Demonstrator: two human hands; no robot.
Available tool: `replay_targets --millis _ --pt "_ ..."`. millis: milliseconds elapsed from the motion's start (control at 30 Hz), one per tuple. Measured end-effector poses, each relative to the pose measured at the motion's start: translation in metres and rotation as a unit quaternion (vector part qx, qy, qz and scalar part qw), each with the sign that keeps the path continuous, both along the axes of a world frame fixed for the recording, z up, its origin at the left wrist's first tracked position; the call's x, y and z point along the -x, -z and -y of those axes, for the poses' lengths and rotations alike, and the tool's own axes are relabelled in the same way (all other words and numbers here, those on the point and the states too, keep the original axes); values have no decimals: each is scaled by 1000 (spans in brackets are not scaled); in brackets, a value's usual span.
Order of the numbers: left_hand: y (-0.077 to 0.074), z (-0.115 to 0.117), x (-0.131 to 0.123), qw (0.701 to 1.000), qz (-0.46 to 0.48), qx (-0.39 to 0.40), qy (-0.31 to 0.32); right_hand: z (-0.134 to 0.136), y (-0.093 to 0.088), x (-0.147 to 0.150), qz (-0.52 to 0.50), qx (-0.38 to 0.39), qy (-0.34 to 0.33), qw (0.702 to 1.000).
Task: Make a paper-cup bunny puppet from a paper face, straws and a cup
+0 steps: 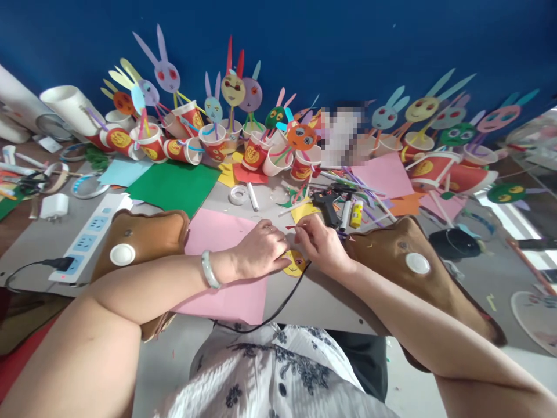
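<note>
A round yellow paper face (294,265) with drawn features lies near the table's front edge, between my hands. My left hand (260,249) is bent over the pink paper sheet (221,290), fingers curled together. Its thumb is at the left rim of the yellow face, and what its fingertips hold, if anything, is hidden. Just above the face, my right hand (321,242) pinches a small red paper piece (290,227) between thumb and finger. The lower right part of the face is close under that hand.
Brown cushion-like warmers (143,232) flank my arms. Behind stand several paper cups (150,142) with paper rabbit heads. A black glue gun (327,208), a yellow glue stick (356,215) and a tape roll (238,195) lie mid-table. A power strip (93,235) is at left; a black cable (282,305) runs along the front.
</note>
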State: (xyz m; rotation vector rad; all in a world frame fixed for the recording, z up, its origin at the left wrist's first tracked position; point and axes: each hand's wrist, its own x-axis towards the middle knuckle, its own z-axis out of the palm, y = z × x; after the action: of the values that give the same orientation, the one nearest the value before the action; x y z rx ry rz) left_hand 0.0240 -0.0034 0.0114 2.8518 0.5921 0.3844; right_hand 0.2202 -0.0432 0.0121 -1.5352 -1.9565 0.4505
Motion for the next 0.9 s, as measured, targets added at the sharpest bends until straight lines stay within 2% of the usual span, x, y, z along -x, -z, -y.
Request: replay_targets --millis 133,467,667,900 --pt "3 4 -3 999 -15 16 -25 1 8 -2 20 -15 1 1000" --pt "-5 9 -6 993 -13 110 -34 6 15 1 93 -42 8 995" --pt "3 7 -6 994 2 97 -45 3 18 5 166 -78 8 983" --pt "3 8 -7 997 -28 57 -34 1 21 11 255 -82 34 963"
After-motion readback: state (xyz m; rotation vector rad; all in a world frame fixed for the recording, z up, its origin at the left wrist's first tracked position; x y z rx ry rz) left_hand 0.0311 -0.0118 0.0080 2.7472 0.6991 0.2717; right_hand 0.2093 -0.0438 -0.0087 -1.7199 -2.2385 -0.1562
